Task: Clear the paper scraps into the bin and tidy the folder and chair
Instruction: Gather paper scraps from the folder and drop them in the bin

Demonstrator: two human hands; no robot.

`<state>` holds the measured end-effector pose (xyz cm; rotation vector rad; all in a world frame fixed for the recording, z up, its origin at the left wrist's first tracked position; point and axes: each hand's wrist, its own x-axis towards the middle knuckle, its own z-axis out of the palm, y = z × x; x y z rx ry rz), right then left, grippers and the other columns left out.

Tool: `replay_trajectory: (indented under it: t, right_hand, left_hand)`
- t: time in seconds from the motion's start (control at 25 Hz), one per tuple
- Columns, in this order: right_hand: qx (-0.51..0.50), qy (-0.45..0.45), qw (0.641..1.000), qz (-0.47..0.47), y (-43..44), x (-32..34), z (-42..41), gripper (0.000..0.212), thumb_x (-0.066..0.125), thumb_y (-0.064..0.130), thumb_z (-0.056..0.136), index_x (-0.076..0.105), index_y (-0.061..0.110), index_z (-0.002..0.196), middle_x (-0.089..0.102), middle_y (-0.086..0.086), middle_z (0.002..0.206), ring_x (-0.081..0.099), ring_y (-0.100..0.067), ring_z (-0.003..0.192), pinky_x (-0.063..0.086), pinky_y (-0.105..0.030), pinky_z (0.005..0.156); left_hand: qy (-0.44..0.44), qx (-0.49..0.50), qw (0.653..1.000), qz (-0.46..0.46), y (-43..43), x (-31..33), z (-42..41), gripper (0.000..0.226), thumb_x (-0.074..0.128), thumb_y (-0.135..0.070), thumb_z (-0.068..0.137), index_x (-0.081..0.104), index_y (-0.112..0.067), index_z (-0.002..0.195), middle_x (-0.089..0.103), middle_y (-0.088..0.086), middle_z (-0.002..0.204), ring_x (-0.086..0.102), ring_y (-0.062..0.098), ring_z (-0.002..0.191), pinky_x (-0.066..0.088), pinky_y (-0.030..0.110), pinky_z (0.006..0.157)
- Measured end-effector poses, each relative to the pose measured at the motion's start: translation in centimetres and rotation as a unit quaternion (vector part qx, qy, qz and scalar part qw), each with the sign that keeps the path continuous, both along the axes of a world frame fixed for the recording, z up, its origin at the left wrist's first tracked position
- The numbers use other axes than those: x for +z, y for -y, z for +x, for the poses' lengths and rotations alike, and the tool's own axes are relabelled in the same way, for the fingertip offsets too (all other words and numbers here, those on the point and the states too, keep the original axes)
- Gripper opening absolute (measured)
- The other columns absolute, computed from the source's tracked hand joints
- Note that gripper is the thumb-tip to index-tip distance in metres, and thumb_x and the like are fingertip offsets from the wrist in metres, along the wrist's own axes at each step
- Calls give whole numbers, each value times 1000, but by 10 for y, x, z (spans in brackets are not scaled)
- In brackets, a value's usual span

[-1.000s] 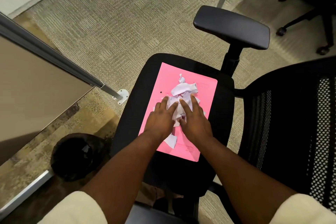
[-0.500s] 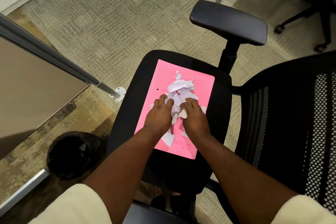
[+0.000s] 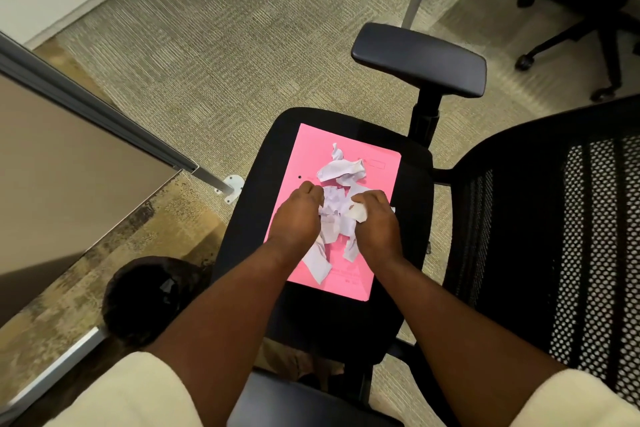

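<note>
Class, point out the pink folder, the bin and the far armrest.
pink folder (image 3: 381,170): head view, bare upper right corner.
bin (image 3: 138,298): head view, dark inside.
far armrest (image 3: 419,59): head view, pad's top.

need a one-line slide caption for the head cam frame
Both hands, left and right, gather white paper scraps on a pink folder lying on a black chair seat.
</note>
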<state>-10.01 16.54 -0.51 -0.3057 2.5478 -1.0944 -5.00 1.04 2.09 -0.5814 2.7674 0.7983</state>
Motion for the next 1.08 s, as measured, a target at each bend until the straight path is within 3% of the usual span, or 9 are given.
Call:
replay_trajectory:
  t: [0.12, 0.24, 0.4, 0.56, 0.68, 0.8, 0.88, 0.96, 1.08]
  right_hand:
    - [-29, 32, 999, 7, 10, 0, 1, 40, 71, 17, 91, 56, 14, 129, 53, -3, 134, 57, -21, 116, 41, -10, 84]
    - [22, 53, 995, 75, 20, -11, 7, 68, 73, 46, 86, 41, 23, 143, 43, -1, 151, 48, -23, 133, 47, -36, 101]
    - [151, -16, 969, 192, 24, -27, 17, 91, 67, 67, 77, 26, 31, 150, 31, -1, 161, 35, -26, 145, 37, -47, 113]
    - [208, -23, 946, 247, 30, -40, 18, 86, 74, 50, 82, 27, 34, 152, 23, -4, 164, 36, -30, 144, 44, -48, 106]
    - [166, 18, 961, 219, 35, -45, 19, 61, 70, 26, 91, 43, 30, 146, 31, -1, 161, 41, -28, 141, 49, -47, 103]
    - [39, 120, 987, 101, 37, -41, 16, 28, 51, 27, 101, 54, 27, 129, 58, 3, 133, 59, -23, 117, 50, -28, 80]
    - [17, 135, 988, 68, 36, -37, 13, 15, 45, 26, 102, 55, 27, 114, 62, 9, 107, 63, -15, 97, 42, -19, 65]
    - [23, 121, 990, 66, 34, -30, 10, 16, 48, 14, 101, 60, 21, 110, 57, 13, 100, 58, -5, 86, 38, -11, 63]
    - [22, 62, 998, 3, 30, -15, 7, 21, 56, -6, 94, 66, 0, 111, 56, 7, 103, 57, -10, 92, 38, 0, 72]
  left_hand:
    - [-14, 4, 1000, -7, 7, 11, 5, 26, 59, 8, 82, 61, -12, 98, 60, 6, 105, 58, 24, 75, 46, 32, 59]
    - [-24, 7, 1000, -13, 13, 17, 10, 26, 61, 8, 80, 61, -12, 96, 60, 6, 103, 60, 27, 78, 49, 34, 61]
    - [-16, 14, 1000, -22, 20, 16, 14, 22, 60, 7, 81, 61, -10, 96, 59, 7, 105, 61, 29, 80, 51, 39, 62]
    - [-16, 19, 999, -25, 22, 12, 20, 26, 57, 10, 80, 60, -10, 96, 58, 7, 105, 60, 30, 80, 46, 36, 61]
    - [-9, 24, 999, -28, 23, 9, 25, 27, 54, 11, 80, 59, -10, 95, 57, 7, 105, 59, 31, 80, 43, 36, 60]
    - [-5, 27, 999, -32, 24, 7, 30, 28, 53, 12, 79, 59, -9, 96, 57, 7, 105, 58, 30, 78, 39, 34, 59]
    - [-3, 30, 999, -32, 25, 7, 32, 29, 53, 12, 79, 59, -10, 96, 57, 7, 105, 58, 29, 77, 35, 32, 59]
    - [0, 32, 999, -33, 25, 9, 31, 29, 53, 12, 78, 58, -11, 95, 57, 6, 104, 57, 29, 75, 34, 32, 58]
    - [-2, 29, 999, -40, 25, 11, 24, 27, 54, 12, 79, 59, -10, 95, 57, 8, 102, 59, 31, 76, 38, 34, 57]
